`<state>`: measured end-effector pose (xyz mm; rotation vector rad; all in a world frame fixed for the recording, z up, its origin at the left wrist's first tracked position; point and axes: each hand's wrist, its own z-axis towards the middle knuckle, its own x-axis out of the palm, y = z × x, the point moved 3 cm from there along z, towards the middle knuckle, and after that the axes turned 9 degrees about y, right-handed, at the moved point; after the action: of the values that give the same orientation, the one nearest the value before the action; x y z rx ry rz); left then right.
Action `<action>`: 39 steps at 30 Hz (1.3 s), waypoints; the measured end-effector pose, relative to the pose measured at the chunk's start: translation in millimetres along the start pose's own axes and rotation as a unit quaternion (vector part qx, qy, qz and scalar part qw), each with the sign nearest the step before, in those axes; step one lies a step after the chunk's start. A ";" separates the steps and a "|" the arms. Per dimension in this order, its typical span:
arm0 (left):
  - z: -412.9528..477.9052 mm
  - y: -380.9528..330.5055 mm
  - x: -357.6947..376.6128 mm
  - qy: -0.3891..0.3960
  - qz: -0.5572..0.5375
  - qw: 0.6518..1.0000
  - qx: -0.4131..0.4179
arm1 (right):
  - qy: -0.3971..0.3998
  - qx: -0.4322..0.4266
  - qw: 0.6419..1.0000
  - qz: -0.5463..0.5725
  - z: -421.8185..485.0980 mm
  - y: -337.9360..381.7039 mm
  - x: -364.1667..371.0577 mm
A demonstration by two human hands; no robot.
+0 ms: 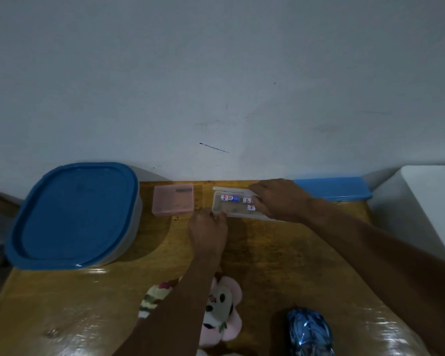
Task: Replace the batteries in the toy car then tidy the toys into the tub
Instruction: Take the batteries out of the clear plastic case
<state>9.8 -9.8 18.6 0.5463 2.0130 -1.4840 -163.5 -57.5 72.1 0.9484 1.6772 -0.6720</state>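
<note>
A: How many batteries are seen?

B: Three batteries (229, 198) are counted, all lying in one clear box (242, 214) at the far side of the table (280, 265). One lies to the left, and two are tucked against the fingers on the right.

A: And the hands?

B: Two are seen. The left hand (208, 233) is curled, and the near left corner of the clear box is pinched by its fingertips. The right hand (280, 200) is laid over the right end of that box, fingers bent towards the two batteries. Whether one is gripped cannot be told.

A: Where is the car?

B: One blue car (309, 331) is found at the near edge, right of the left forearm and well apart from the batteries. One plush (222, 312) lies just left of it, partly hidden under that forearm.

A: The tub?

B: One tub (136, 214) is set at the far left, closed by a blue lid (73, 214). One pink box (172, 199) lies between it and the clear box, touching neither
</note>
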 end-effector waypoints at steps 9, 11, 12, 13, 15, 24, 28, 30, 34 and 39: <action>3.4 -5.1 -3.4 0.032 -0.005 0.998 -0.062 | -0.148 0.133 0.979 -0.036 13.2 -12.4 -7.2; 2.0 -4.2 -3.5 0.031 -0.006 0.998 -0.063 | -0.132 0.129 0.983 0.002 19.1 -13.2 -1.2; 1.4 -4.0 -3.9 0.032 -0.009 0.997 -0.063 | -0.121 0.126 0.985 0.016 21.7 -14.0 3.5; 1.1 -4.0 -4.3 0.031 -0.013 0.997 -0.063 | -0.109 0.125 0.986 0.029 23.3 -15.0 7.8; 0.7 -4.7 -5.4 0.030 -0.017 0.997 -0.063 | -0.091 0.123 0.986 0.061 22.9 -16.8 13.7; -1.1 -7.0 -7.2 0.033 -0.019 0.997 -0.073 | -0.098 0.109 0.982 0.115 8.5 -14.8 10.1; -2.1 -10.1 -9.2 0.030 -0.024 0.997 -0.073 | -0.078 0.084 0.988 0.107 1.6 2.6 16.2; -2.8 -11.3 -10.2 0.033 -0.024 0.997 -0.071 | -0.047 0.086 0.989 0.114 0.8 13.3 22.0; -1.8 -11.4 -10.6 0.039 -0.022 0.996 -0.077 | -0.030 0.111 0.988 0.105 2.2 25.0 26.2; -1.6 -11.1 -8.7 0.035 -0.026 0.996 -0.076 | -0.033 0.123 0.985 0.115 -1.6 34.7 33.8</action>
<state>9.0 -11.6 32.6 0.4907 2.1893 -1.3434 -139.6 -29.0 41.0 1.2589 1.4198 -0.7553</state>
